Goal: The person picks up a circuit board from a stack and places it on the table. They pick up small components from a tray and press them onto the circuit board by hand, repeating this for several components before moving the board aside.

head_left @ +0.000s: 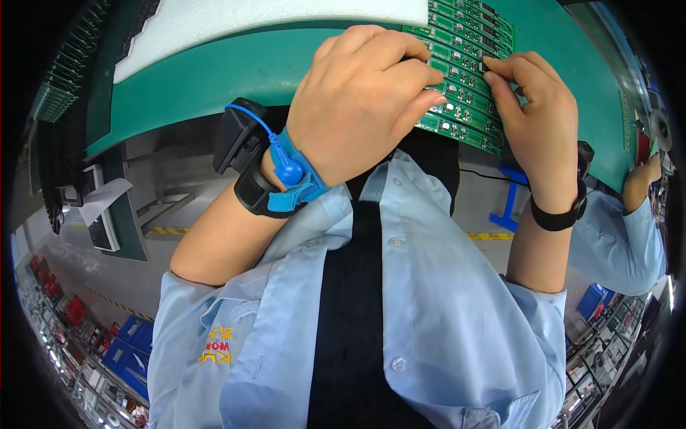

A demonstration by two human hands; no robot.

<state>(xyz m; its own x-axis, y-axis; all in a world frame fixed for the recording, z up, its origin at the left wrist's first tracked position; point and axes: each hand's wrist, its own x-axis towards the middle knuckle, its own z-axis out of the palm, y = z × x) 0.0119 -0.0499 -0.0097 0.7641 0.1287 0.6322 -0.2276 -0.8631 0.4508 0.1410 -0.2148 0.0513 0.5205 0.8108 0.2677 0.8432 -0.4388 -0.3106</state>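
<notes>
A panel of narrow green circuit boards (466,116) lies on the green mat, with rows of small parts on it. My left hand (361,96) is over the panel's left edge, its fingers curled and the thumb close to them. A dark bit shows by those fingertips, but what they hold is hidden. At the panel's right side, my right hand (534,100) pinches a small dark component (484,66) between thumb and index finger, right at the board surface. A blue wrist strap (294,175) with a cord is around my left wrist.
White foam sheet (264,20) lies on the green mat (214,79), left of the panel. Black racks holding upright boards (68,79) stand at the far left. Another person's hand (641,184) and blue sleeve (620,239) are at the right by the table edge.
</notes>
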